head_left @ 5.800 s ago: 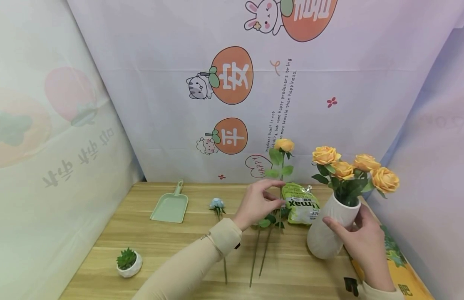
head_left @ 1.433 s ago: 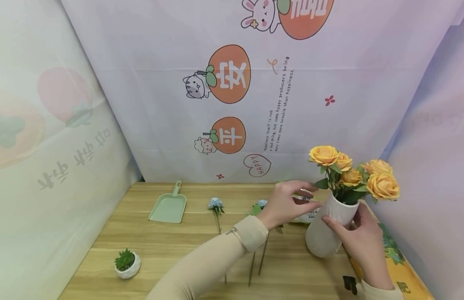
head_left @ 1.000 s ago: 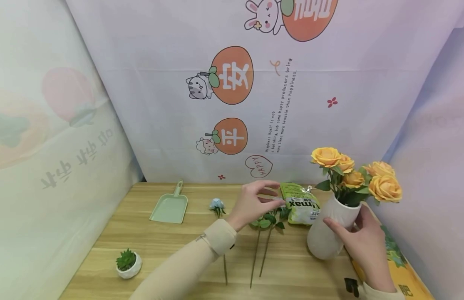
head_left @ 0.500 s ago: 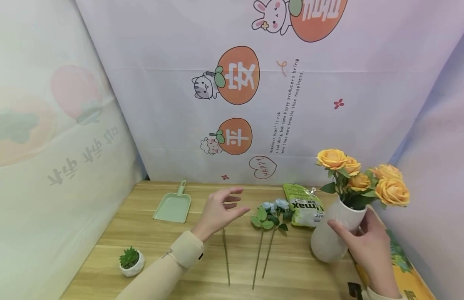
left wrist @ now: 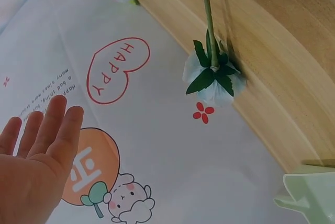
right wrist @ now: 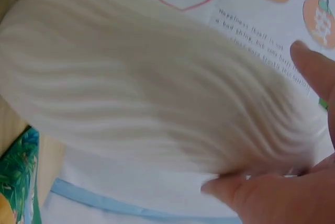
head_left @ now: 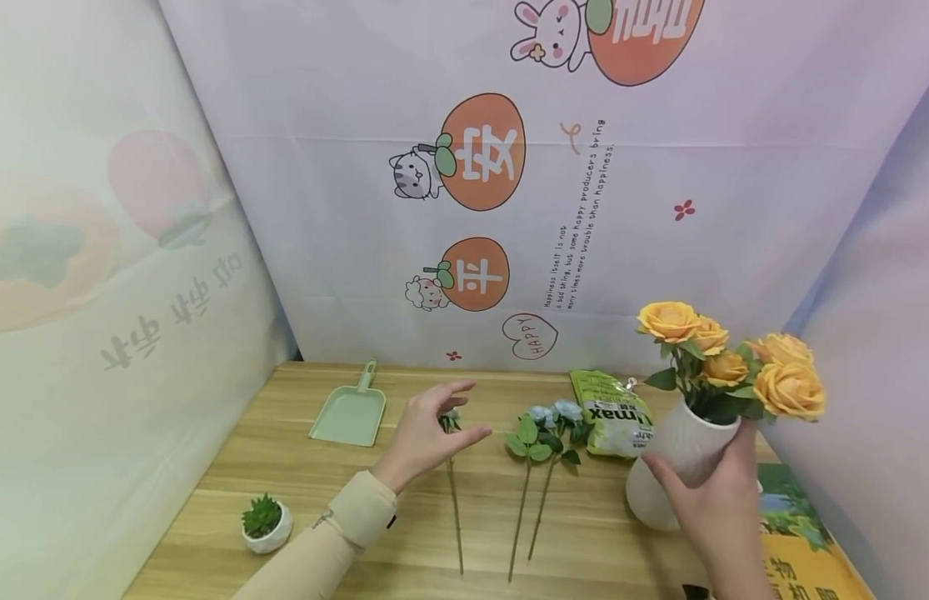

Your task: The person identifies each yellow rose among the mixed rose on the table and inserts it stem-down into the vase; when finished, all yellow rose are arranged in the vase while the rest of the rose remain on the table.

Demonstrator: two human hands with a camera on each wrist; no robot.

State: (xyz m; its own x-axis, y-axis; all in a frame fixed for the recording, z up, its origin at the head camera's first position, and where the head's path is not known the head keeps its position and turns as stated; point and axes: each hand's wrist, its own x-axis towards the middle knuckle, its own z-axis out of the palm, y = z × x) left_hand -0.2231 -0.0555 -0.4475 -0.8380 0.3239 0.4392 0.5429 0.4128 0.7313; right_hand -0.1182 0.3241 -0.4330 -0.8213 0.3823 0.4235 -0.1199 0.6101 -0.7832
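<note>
backdrop [head_left: 509, 167]: pale cartoon-print cloth | table [head_left: 299, 492]: light wood | light: soft, even

A wooden table [head_left: 344, 500] holds everything. On its far left side lies a green scoop [head_left: 349, 412]. Near the left front stands a tiny white pot with a spiky green plant [head_left: 263, 523]. In the middle lies one blue flower [head_left: 452, 475] on a long stem. Just right of it lie two more blue flowers [head_left: 545, 433], side by side. A green bag [head_left: 611, 414] lies farther right, near the back. A white vase [head_left: 674, 471] with orange roses stands tilted on the right. A colorful picture card [head_left: 797, 533] lies at the right front corner.
</note>
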